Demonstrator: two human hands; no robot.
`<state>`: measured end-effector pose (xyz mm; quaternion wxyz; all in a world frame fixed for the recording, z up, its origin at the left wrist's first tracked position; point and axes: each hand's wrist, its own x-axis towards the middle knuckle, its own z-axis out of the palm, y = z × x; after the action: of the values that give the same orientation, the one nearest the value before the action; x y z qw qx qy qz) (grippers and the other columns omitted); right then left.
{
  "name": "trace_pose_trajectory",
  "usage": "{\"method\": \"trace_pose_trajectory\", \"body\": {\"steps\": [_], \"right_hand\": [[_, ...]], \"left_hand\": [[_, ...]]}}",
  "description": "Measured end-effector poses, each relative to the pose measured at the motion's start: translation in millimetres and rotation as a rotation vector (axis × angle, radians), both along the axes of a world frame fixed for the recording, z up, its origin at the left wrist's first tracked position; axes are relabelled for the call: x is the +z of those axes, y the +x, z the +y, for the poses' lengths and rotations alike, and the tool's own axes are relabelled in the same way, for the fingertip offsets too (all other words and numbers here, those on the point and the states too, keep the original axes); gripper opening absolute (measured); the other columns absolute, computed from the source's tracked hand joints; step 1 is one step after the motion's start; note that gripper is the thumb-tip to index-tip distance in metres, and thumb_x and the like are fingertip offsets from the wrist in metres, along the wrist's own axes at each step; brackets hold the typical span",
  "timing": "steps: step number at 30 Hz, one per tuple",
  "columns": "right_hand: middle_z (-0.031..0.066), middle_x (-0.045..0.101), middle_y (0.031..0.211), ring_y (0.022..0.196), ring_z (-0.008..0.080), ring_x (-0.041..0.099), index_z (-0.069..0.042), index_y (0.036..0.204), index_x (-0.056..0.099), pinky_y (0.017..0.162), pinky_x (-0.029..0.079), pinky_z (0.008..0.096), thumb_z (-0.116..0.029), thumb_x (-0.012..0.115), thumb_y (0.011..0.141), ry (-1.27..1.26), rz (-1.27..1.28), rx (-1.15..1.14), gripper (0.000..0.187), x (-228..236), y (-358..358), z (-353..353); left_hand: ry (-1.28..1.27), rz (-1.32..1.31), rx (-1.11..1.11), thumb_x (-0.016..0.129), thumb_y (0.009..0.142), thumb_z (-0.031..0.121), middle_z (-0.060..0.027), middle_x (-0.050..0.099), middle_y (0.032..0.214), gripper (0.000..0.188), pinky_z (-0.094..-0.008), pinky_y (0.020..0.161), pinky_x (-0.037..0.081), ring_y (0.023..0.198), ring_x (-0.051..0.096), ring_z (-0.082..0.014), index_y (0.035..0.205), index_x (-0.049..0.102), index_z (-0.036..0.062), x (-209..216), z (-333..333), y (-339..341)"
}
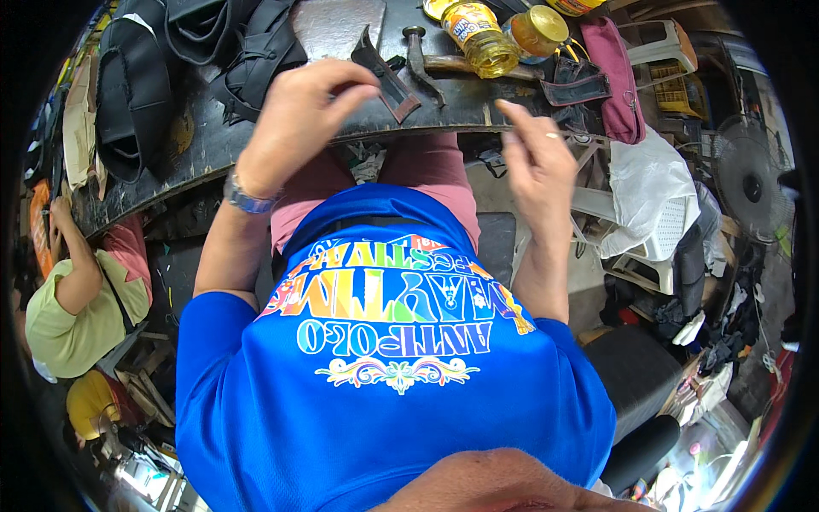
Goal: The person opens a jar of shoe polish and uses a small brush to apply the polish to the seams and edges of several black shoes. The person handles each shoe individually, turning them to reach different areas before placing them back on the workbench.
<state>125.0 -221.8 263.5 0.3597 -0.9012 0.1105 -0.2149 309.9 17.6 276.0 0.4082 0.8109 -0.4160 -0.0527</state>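
Observation:
Above the near edge of the black worktable (452, 111), my left hand (299, 119) has its thumb and forefinger drawn close together. Whatever may be between them is too small to make out. Just beyond those fingertips lies a dark folded piece with a brownish end (394, 94). My right hand (542, 166) hangs off the table's edge, forefinger stretched out and thumb apart, with nothing visible in it. A hammer with a curved metal head (416, 60) and wooden handle lies between the hands. To its right is another dark strap-like piece (576, 90).
A glass jar with yellowish contents (486, 51) and a gold-lidded jar (539, 32) stand beyond the handle. Black sewn pieces (132, 94) cover the table's left. A maroon pouch (616, 81), white plastic chair (665, 222) and fan (752, 183) are right. Another person (81, 299) sits left.

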Motion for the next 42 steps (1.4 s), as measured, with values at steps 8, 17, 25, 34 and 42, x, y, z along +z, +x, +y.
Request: {"method": "trace_pose_trajectory", "body": {"steps": [8, 17, 25, 34, 42], "right_hand": [[0.017, 0.068, 0.08, 0.072, 0.0371, 0.068, -0.009, 0.154, 0.037, 0.066, 0.053, 0.0478, -0.021, 0.067, 0.091, -0.228, 0.342, -0.109, 0.071, -16, 34, 18], [0.0244, 0.07, 0.078, 0.074, 0.0448, 0.069, -0.01, 0.152, 0.037, 0.07, 0.053, 0.0545, -0.026, 0.067, 0.091, -0.285, 0.505, -0.115, 0.07, -22, 51, 12], [0.0138, 0.064, 0.098, 0.081, 0.0306, 0.067, -0.009, 0.113, 0.073, 0.07, 0.053, 0.0399, -0.006, 0.061, 0.09, -0.283, 0.234, -0.082, 0.026, 13, 37, 17], [0.0077, 0.058, 0.124, 0.104, 0.0154, 0.057, -0.01, 0.114, 0.078, 0.087, 0.048, 0.0267, 0.014, 0.058, 0.084, 0.359, -0.145, 0.398, 0.044, 12, 55, 32], [0.0078, 0.059, 0.127, 0.101, 0.0205, 0.059, -0.02, 0.117, 0.079, 0.087, 0.05, 0.0317, 0.012, 0.064, 0.076, -0.005, -0.1, 0.383, 0.055, -22, 62, 27]], "left_hand": [[-0.13, -0.081, 0.264, 0.083, 0.083, 0.025, -0.0057, 0.069, 0.098, 0.041, -0.0308, 0.072, 0.055, 0.074, 0.067, -0.0157, 0.119, 0.071, 0.0095, -46, 8, 23], [-0.281, 0.318, 0.255, 0.079, 0.088, 0.024, -0.0042, 0.074, 0.087, 0.026, -0.0254, 0.07, 0.054, 0.075, 0.07, -0.0114, 0.105, 0.075, 0.0059, -72, -13, 46], [-0.729, 1.165, -0.113, 0.061, 0.103, 0.014, -0.007, 0.07, 0.102, 0.023, -0.0268, 0.079, 0.059, 0.086, 0.07, -0.0129, 0.121, 0.062, 0.0009, -75, -5, 30], [-0.223, 1.148, -0.334, 0.066, 0.101, 0.024, 0.0037, 0.07, 0.093, 0.028, -0.019, 0.069, 0.05, 0.077, 0.06, -0.001, 0.116, 0.071, 0.0015, -52, -15, -2], [-0.138, 1.104, -0.411, 0.068, 0.099, 0.027, 0.0032, 0.071, 0.091, 0.03, -0.021, 0.07, 0.05, 0.078, 0.06, -0.0019, 0.114, 0.074, 0.0015, -45, -5, 1]]}}
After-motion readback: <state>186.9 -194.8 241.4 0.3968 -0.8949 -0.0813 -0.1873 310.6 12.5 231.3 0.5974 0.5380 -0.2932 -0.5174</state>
